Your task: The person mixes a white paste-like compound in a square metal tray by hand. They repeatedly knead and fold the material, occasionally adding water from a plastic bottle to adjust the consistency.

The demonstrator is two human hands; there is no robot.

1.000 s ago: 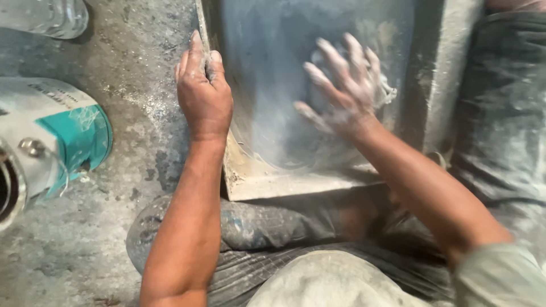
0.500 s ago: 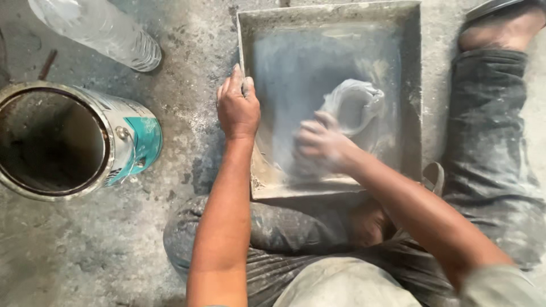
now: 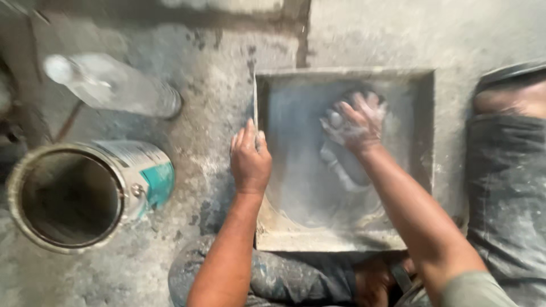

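On the concrete floor between my legs lies a shallow square tray, grey and dusted with pale powder, its raised rim running round all four sides. It lies flat, nearly square, so I cannot tell a long axis; one edge faces my lap and the opposite one points away from me. My right hand is inside it, near the far right part of the bed, fingers spread wide and pressed flat on the surface, coated in white paste; it grips nothing, only rests open on the tray bottom. A smeared curved streak of the same pale stuff runs just below it. My left hand sits on the tray's left rim, fingers closed over the edge and thumb alongside, clasping it.

My trouser leg lies just beside the tray on the right, and my other leg folds under its near edge. Well apart on the left stands an open metal can with a teal label, tipped toward me so its dark inside shows. Beyond it lies a clear plastic bottle on its side, blurred.
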